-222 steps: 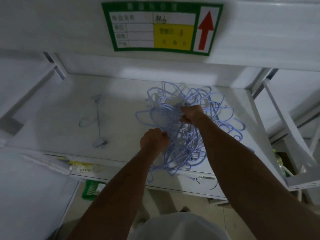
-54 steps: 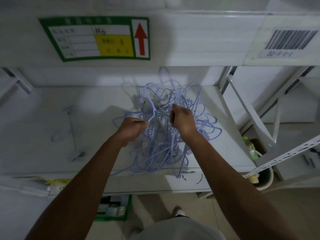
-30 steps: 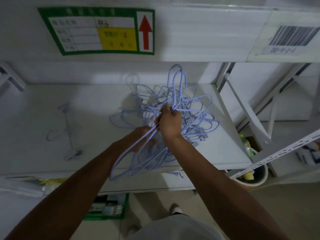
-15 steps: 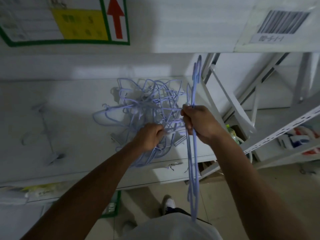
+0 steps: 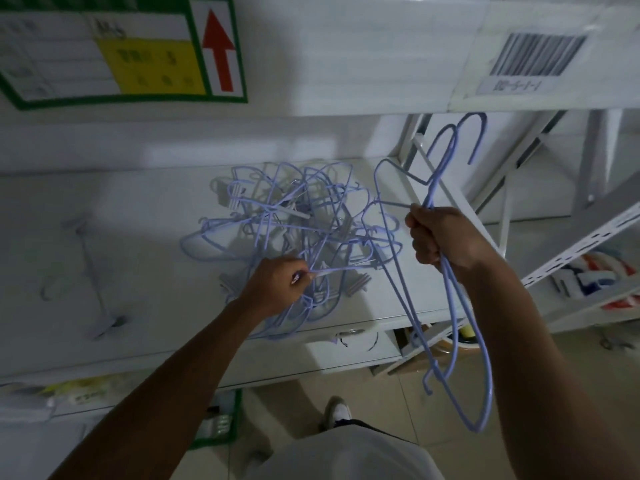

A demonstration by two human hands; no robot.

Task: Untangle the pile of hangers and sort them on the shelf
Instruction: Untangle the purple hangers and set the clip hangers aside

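Since half a second ago the right hand (image 5: 441, 239) has drawn its bunch of lavender hangers (image 5: 450, 306) farther to the right and clear of the heap, and a wider gap now shows between the two hands; the view has also swung so that more of the floor and the neighbouring rack appears. The right hand is closed in a fist around the necks of these pulled-out hangers, whose hooks (image 5: 465, 133) rise above the fist toward the upper shelf edge while their long bodies hang below it, past the front lip of the shelf (image 5: 145, 216). One of them trails back left and appears to touch the heap. The tangled pile of hangers (image 5: 294, 233) lies on the white shelf board, right of its middle, with a few loops spilling over the front edge. The left hand (image 5: 277, 287) rests at the near side of that pile, thumb and fingers pinched on a single lavender wire (image 5: 332, 270) that leads into it. Far left on the same board lies one pale clip hanger (image 5: 93, 282), well apart from the pile. Below the shelf at the right, a round bin (image 5: 446, 344) holds something yellow, too hidden to name. A green crate (image 5: 221, 427) sits on the floor under the shelf.
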